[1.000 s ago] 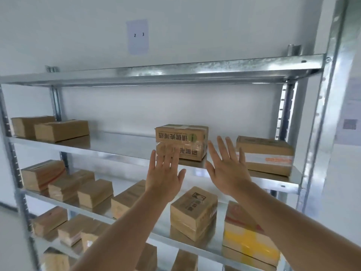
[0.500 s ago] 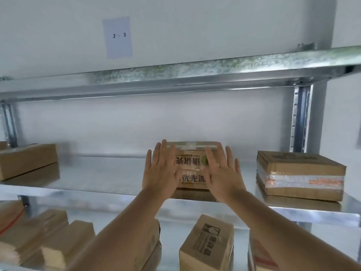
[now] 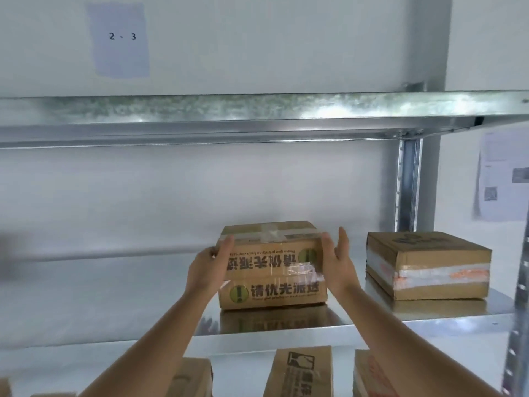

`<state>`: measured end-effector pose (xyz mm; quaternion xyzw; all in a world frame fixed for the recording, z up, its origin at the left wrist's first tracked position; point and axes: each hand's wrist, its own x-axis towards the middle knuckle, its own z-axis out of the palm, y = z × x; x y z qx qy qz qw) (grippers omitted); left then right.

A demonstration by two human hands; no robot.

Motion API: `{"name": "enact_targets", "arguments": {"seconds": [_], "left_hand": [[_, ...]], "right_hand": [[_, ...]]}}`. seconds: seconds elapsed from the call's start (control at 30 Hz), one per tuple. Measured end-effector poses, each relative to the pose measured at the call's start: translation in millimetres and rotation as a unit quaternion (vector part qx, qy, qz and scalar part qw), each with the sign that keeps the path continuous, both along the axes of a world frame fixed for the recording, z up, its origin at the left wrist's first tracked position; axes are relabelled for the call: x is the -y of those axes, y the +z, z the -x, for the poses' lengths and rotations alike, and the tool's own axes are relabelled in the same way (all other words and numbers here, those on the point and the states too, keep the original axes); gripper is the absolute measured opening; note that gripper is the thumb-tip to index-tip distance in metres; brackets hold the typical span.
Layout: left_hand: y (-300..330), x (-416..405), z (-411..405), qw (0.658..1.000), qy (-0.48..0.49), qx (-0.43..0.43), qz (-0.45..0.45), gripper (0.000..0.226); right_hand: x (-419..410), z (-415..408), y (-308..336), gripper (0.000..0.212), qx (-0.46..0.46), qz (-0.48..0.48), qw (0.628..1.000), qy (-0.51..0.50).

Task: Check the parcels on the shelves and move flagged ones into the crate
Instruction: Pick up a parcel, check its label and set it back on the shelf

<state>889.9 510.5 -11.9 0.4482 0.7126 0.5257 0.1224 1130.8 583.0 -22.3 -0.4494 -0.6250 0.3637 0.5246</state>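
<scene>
A brown cardboard parcel with green round marks and black printed characters stands on the metal shelf in the head view. My left hand wraps around its left edge, fingers curled onto the front face. Against the parcel's right edge presses my right hand, thumb on the front corner and fingers stretched upward along the side. The parcel rests on the shelf between both hands. No crate is in view.
A second taped parcel sits to the right on the same shelf. The upper shelf hangs close overhead, with a "2 - 3" paper label on the wall. Several boxes stand on the shelf below. A steel upright is at the right.
Both hands moved from flat in front of the parcel out to its left and right edges and closed against it. The camera came closer to the shelf.
</scene>
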Motion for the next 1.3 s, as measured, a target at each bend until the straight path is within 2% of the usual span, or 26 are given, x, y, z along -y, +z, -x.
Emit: {"name": "enact_targets", "arguments": {"seconds": [0.1,0.2,0.27,0.37,0.5,0.63,0.77,0.97,1.3], "left_hand": [[-6,1,-1,0.990,-0.069,0.114,-0.042,0.051],[-6,-2,-5,0.974,-0.102,0.191,-0.070,0.041],[-10,-3,-3,0.965,-0.123,0.217,-0.079,0.040],[-18,-2,4,0.955,-0.173,0.221,-0.093,0.047],[-32,1,11,0.932,-0.254,0.238,-0.100,0.034],[-46,1,21,0.911,-0.302,0.255,-0.118,0.048],[-50,1,26,0.903,-0.332,0.248,-0.115,0.063],[-52,1,26,0.898,-0.373,0.212,-0.095,0.069],[-54,-2,30,0.889,-0.390,0.226,-0.084,0.075]], "right_hand": [[-6,4,-11,0.064,-0.067,0.065,0.996,0.004],[-7,6,-21,0.054,-0.126,0.085,0.988,0.025],[-8,5,-28,0.056,-0.170,0.104,0.978,0.057],[-10,4,-32,0.061,-0.193,0.135,0.966,0.103],[-18,1,-34,0.049,-0.208,0.176,0.954,0.128],[-26,-1,-41,0.044,-0.220,0.182,0.949,0.130],[-35,1,-45,0.057,-0.194,0.175,0.955,0.141],[-40,-2,-47,0.038,-0.200,0.177,0.959,0.092],[-37,-3,-47,0.041,-0.194,0.156,0.963,0.106]]}}
